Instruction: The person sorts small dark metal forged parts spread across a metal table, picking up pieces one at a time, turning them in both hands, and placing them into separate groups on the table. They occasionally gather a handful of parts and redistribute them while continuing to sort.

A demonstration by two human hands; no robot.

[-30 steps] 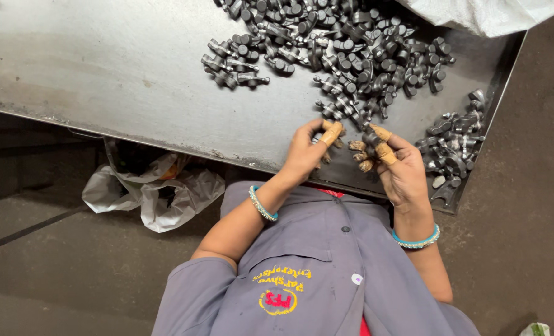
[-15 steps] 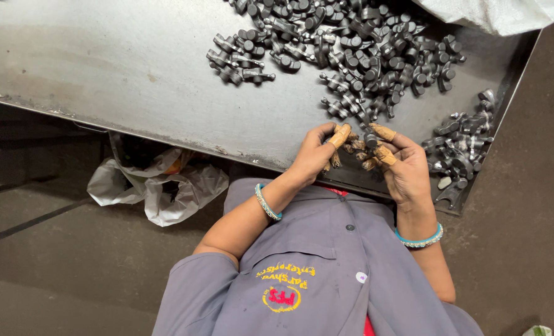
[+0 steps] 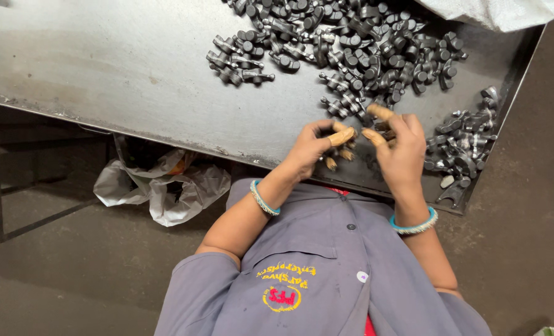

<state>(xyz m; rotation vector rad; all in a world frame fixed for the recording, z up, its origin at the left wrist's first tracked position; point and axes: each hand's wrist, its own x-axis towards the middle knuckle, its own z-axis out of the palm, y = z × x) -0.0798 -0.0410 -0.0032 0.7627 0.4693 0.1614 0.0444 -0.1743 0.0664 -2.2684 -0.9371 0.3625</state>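
A wide grey steel table (image 3: 103,68) fills the far half of the view, its near edge running down toward the right, with a dark concrete floor (image 3: 53,280) below it. A big heap of small dark metal parts (image 3: 352,43), too many to count, lies on the far right of the table, and a smaller pile (image 3: 464,143) sits by the table's right corner. One crumpled pale plastic bag (image 3: 165,186) lies on the floor under the table's near edge, and a white sack (image 3: 507,9) shows at the far right corner. The person wears a grey shirt (image 3: 327,267) and two turquoise bangles (image 3: 264,202), one on each wrist. Both forearms reach up from the near side and meet over the table's near edge. The left hand (image 3: 311,149) is curled, palm turned toward the other, its capped fingers (image 3: 342,137) pressed round a small metal part (image 3: 352,144) that is mostly hidden. The right hand (image 3: 401,152) faces it, fingers half bent, its tan-capped fingertips (image 3: 376,137) closing on the same piece; how firmly either grips I cannot tell
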